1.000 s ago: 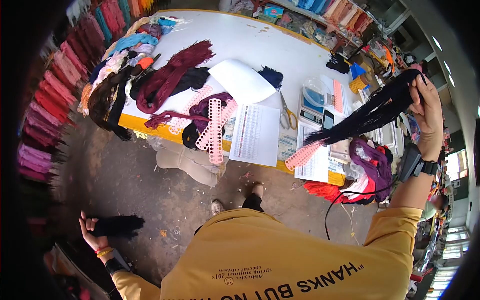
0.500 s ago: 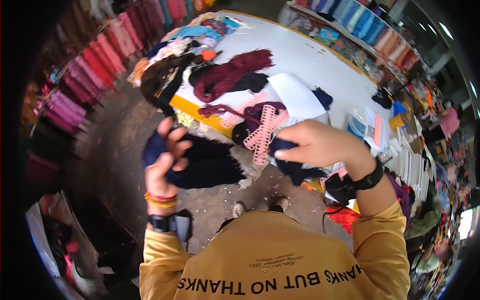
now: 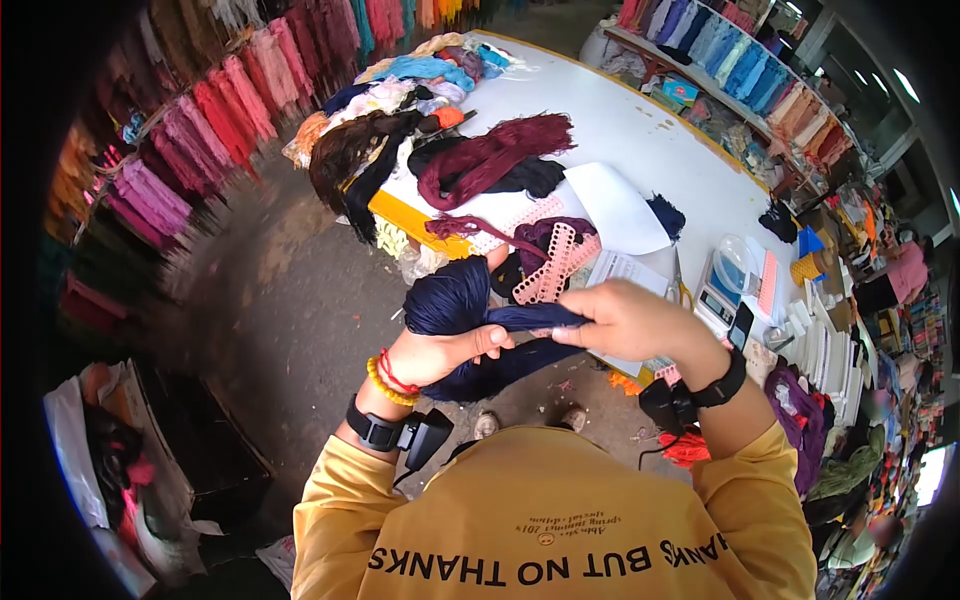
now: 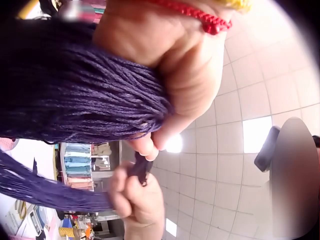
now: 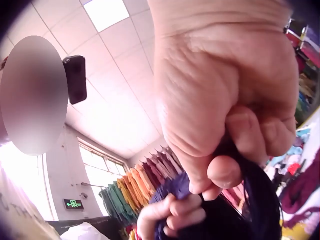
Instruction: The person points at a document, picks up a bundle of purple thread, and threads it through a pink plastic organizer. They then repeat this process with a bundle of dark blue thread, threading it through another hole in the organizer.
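In front of the body both hands are close together on dark navy yarn. My left hand grips a thick folded skein, its thumb pressed along the near side; the left wrist view shows its looped strands bunched against the fingers. Beside it my right hand pinches a thinner bundle of yarn that stretches toward the left hand. In the right wrist view, yarn runs down from the curled right fingers, just over the left fingertips. More navy yarn hangs below the hands.
A white table with a yellow edge stands ahead. On it lie a maroon skein, pink perforated cards, paper sheets, scissors and a scale. Coloured yarn hangs on racks at the left.
Both hands, spread wide apart with dark yarn in each, have come together in front of the body. The right hand came down and leftward; the left rose and moved right. The view also shifted.
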Motion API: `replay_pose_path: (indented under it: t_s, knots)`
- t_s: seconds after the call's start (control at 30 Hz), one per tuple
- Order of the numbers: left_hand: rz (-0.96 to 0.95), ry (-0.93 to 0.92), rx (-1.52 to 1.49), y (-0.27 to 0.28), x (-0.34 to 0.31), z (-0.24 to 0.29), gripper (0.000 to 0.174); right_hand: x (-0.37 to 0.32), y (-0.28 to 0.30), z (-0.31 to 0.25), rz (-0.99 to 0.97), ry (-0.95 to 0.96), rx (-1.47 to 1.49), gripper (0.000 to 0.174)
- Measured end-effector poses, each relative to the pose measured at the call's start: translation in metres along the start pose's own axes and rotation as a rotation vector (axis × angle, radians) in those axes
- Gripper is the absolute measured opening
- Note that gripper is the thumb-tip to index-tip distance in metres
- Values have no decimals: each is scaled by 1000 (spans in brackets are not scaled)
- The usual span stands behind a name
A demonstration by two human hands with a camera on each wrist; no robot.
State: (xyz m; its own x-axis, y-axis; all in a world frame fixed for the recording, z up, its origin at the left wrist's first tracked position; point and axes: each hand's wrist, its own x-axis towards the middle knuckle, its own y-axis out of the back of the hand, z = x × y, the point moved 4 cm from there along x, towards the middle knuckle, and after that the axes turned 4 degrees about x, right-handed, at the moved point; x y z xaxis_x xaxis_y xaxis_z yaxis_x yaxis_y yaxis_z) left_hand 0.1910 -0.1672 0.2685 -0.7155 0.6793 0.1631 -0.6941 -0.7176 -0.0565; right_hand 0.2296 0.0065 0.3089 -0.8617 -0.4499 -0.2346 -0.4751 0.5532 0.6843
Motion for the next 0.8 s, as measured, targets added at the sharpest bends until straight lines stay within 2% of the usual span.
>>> replay_pose_path:
  t_s: [0.07, 0.1, 0.13, 0.2, 0.23, 0.3, 0.33, 0.4, 0.43, 0.47, 0.53, 0.57, 0.6, 0.63, 0.67, 0.7, 0.73, 0.77, 0.8]
  knots:
    - [-35, 20, 18, -3, 1, 3, 67, 1, -22, 22, -63, -95, 187, 24]
    - [-66, 3, 3, -6, 3, 3, 68, 7, -36, 33, -128, 40, 150, 40]
    - [-76, -31, 41, -8, 6, 2, 69, 6, -46, 29, -218, -33, 601, 55]
    - [-91, -99, 114, -11, 9, -5, 70, 18, -54, 30, -121, 94, 901, 66]
    - [-84, -197, 337, -9, 10, -3, 70, 19, -55, 31, -97, 106, 941, 66]
    - [-96, -190, 334, -8, 10, -3, 69, 23, -56, 29, -52, 133, 1021, 65]
    - [-103, -187, 332, -7, 10, -3, 68, 25, -57, 30, -2, 208, 850, 63]
    - [-115, -366, 527, -6, 12, -6, 67, 27, -63, 36, 95, 345, 498, 61]
    - [-153, -361, 548, -6, 11, -13, 68, 20, -53, 28, 152, 233, 130, 42]
    - [-192, -358, 569, -6, 10, -20, 68, 18, -49, 16, 13, 140, 22, 36]
    - [-334, -166, 461, -4, 5, -34, 69, 16, -43, 1, -265, -44, -196, 29]
    - [-343, 54, 150, -7, 1, -37, 69, 15, -38, 2, -166, 26, -105, 24]
    - [-338, 98, 106, -4, 0, -35, 69, 16, -32, 18, -142, 64, 147, 27]
    - [-331, 142, 61, 1, -3, -35, 68, 8, -12, 10, 45, 75, 566, 26]
    - [-323, 186, 13, 6, -6, -36, 68, -2, 5, 13, 224, 7, 885, 21]
    - [-284, 100, -36, 11, -7, -42, 66, -6, 15, 35, 349, 178, 1118, 18]
    - [-244, 112, -63, 16, -10, -45, 66, -10, 26, 38, 404, 282, 1216, 21]
    - [-208, 123, -87, 20, -11, -48, 66, -15, 35, 38, 498, 252, 1155, 23]
    - [-175, 133, -111, 24, -12, -51, 65, -21, 44, 38, 566, 331, 1150, 24]
